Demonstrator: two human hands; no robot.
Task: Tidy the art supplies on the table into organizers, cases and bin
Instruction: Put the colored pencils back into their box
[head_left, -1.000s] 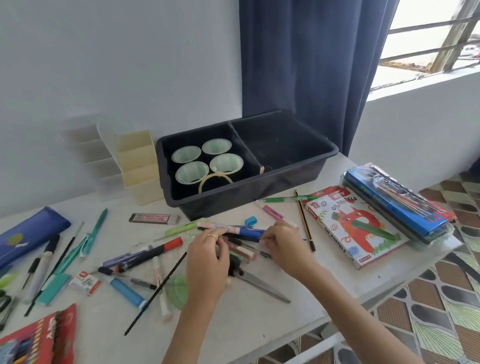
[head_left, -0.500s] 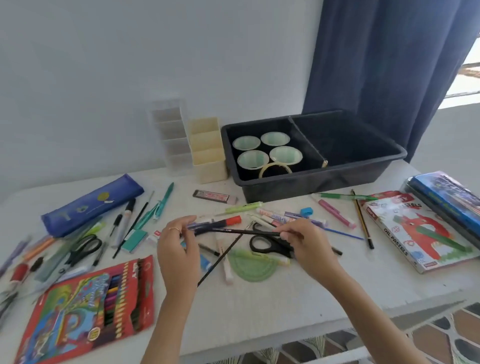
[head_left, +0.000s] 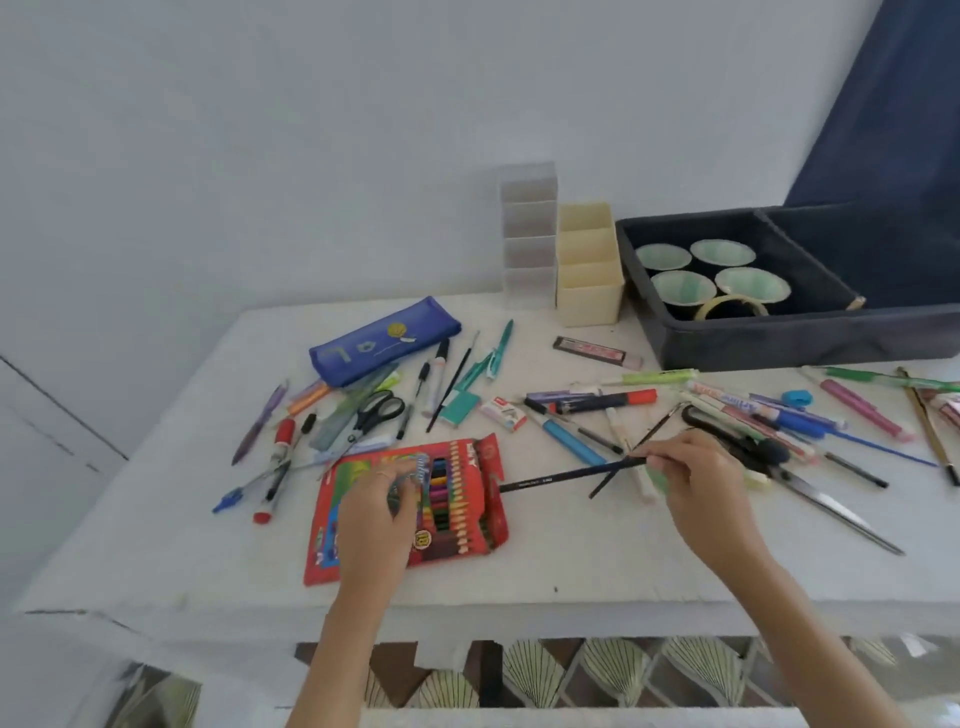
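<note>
Pressing left hand (head_left: 374, 525) on red colour-pencil box (head_left: 467, 519), fingers lying flat, loosely spread. Pinching dark pencil (head_left: 566, 476) in right hand (head_left: 701, 483) fingers, right of box, pencil's free end sitting just beside box's right edge. Sharing desk (head_left: 571, 566) with blue pencil case (head_left: 384, 340) behind box, cream organizer (head_left: 589, 291) and black bin (head_left: 779, 338) behind-right of box.

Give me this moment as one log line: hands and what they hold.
left hand: rests on pencil box | right hand: pinches dark pencil | status: pencil aimed at box, not yet inside
</note>
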